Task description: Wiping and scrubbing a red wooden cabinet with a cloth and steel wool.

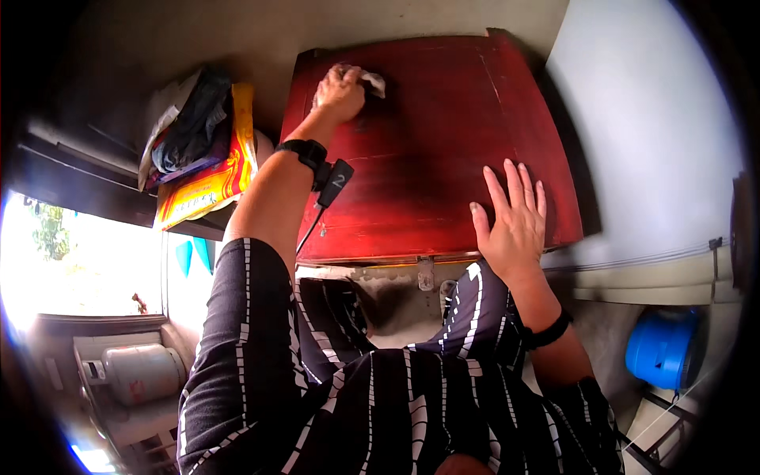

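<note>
In front of me is a red-painted wooden chest (415,136) with scratches and worn streaks across its lid. A metal hasp (426,273) hangs at its near edge. My left hand (342,95) presses a pale crumpled cloth (375,84) onto the lid, near the far left corner. Most of the cloth is hidden beneath the fingers. On the near right part of the lid my right hand (515,228) lies palm down with its fingers spread, holding nothing. A black wrist device (306,154) with a cable is strapped to my left wrist.
Left of the chest, a yellow-and-red printed bag (208,193) and a dark plastic bag (193,127) form a pile. A whitish gas cylinder (142,371) lies at lower left, near a bright doorway. On the right are a pale wall panel (647,136) and a blue container (660,350).
</note>
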A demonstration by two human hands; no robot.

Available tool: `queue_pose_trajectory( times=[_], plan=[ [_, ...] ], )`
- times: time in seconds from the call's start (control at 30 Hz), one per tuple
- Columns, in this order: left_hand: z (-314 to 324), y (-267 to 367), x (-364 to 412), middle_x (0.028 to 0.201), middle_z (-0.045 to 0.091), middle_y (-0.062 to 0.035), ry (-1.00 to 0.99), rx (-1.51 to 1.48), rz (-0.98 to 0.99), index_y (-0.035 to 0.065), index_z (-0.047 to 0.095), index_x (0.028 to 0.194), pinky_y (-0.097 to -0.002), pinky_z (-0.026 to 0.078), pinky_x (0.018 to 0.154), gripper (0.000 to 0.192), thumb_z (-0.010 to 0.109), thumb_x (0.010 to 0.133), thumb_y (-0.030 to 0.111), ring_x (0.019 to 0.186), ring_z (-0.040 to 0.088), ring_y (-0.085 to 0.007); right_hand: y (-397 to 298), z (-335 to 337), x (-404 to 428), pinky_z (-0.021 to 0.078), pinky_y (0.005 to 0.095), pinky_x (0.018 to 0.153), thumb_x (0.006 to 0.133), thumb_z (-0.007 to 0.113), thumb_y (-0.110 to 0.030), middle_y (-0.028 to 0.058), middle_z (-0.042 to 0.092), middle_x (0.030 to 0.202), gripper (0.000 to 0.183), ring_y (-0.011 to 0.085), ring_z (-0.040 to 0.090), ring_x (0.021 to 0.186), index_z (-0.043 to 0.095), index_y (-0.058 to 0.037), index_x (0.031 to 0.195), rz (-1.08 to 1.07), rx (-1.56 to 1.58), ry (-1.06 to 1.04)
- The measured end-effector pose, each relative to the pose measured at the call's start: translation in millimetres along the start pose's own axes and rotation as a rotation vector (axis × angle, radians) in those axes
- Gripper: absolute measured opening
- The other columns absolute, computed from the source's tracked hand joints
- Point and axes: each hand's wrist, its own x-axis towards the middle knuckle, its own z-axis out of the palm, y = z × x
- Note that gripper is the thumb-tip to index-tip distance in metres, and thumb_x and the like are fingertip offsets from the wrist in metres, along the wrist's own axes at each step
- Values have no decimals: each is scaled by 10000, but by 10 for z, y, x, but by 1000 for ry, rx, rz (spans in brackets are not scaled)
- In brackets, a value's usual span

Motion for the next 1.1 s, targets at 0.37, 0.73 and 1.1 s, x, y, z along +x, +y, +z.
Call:
queue_pose_trajectory(
  times=[0.37,0.73,1.1],
  plan=[
    [-452,1616,-1669,1384,378,-153,27,-281,463,172,511,1259,-475,332,1035,512,511,759,62,1256,390,-370,112,82,-94,190,491,1101,901,489,-366,175,422,1386,462,331,358,1306,515,-136,1301,16,-18,36],
    [-894,1441,-2334,1363,375,-161,-129,-298,545,123,444,1313,-475,302,1076,574,515,756,6,1297,344,-335,158,99,-113,178,488,1107,928,439,-411,160,403,1401,475,322,331,1322,508,-139,1310,22,-63,6],
    [-214,46,-864,1315,442,-183,168,-197,202,133,477,1270,-427,371,1014,445,486,825,139,1200,444,-359,136,98,-101,232,496,1083,897,503,-404,167,457,1355,460,340,391,1281,555,-132,1264,6,-28,69]
  ],
)
